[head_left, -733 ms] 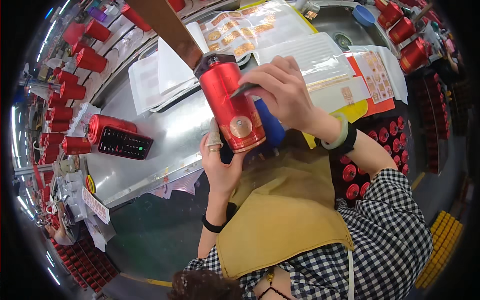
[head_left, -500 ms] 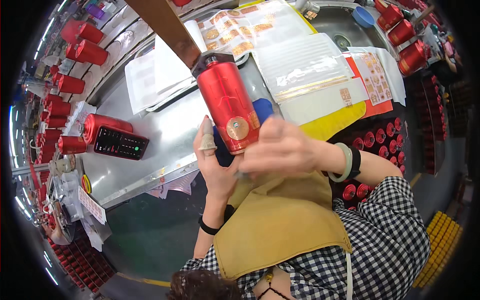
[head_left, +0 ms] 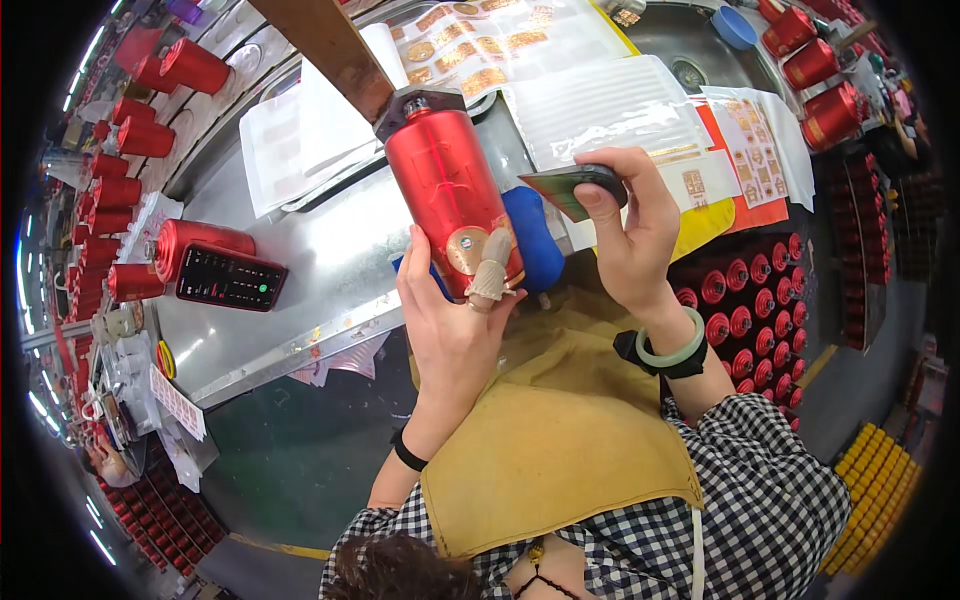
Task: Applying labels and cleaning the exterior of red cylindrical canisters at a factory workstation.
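Note:
A shiny red bottle (head_left: 445,175) lies tilted, its neck at a dark angular block (head_left: 425,103) and its lower end toward me. My left hand (head_left: 455,325) grips that lower end, and a finger in a pale cover presses on it beside a round copper-gold label (head_left: 466,250). Under and beside the bottle is a blue pad (head_left: 535,240). Off to the right of the bottle, my right hand (head_left: 640,225) is closed on a dark-handled scraper (head_left: 575,187) with a flat, greenish, pointed blade. The blade does not touch the bottle.
Gold sticker sheets (head_left: 480,45) and clear film sheets (head_left: 610,110) cover the far bench. A phone (head_left: 232,277) leans on another red bottle (head_left: 195,245) at left. A brown beam (head_left: 325,45) comes down from above. Red bottles (head_left: 740,322) stand packed at right, below a sink (head_left: 690,45).
My right hand has moved from the bottle's lower end up and to the right, where the scraper now shows. My left covered finger has come onto the bottle beside the round label.

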Demonstrator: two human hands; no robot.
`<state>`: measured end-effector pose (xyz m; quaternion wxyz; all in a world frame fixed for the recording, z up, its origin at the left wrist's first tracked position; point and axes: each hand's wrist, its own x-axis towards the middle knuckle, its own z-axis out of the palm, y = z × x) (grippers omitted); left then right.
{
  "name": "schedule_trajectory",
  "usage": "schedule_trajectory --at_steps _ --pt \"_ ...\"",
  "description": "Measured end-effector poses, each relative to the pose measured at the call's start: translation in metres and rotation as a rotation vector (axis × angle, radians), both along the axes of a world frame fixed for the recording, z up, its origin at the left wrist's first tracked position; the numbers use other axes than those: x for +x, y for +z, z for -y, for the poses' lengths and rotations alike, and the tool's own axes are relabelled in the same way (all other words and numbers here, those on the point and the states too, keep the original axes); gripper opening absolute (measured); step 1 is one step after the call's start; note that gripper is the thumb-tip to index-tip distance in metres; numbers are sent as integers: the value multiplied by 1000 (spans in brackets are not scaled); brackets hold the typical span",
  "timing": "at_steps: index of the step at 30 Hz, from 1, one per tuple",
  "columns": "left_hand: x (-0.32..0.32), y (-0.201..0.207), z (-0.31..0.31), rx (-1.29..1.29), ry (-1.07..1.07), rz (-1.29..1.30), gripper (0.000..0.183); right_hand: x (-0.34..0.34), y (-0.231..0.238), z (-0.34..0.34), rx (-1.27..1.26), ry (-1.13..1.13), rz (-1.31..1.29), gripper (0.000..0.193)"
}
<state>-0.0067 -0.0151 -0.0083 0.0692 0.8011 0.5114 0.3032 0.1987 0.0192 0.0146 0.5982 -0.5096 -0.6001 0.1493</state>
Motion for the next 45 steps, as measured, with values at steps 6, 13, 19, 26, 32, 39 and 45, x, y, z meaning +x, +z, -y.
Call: schedule_trajectory --at_steps 6,13,19,26,32,39,45 --pt "-10 -26 10 38 -40 189 55 2 -2 6 -40 33 50 17" --pt "-28 -43 23 161 31 289 58 0 4 12 -122 52 134 25" --pt "-19 -46 7 -125 140 552 83 -9 11 11 -49 147 224 32" --pt "-9 -40 7 -69 119 573 79 -20 17 12 -13 269 355 33" --pt "-9 -31 8 -111 89 567 75 -20 13 14 -46 404 413 34" --pt "-10 -34 6 -96 91 557 76 -22 6 9 -8 393 356 30" --pt "-16 -40 8 -82 128 486 78 -18 7 1 11 379 370 28"
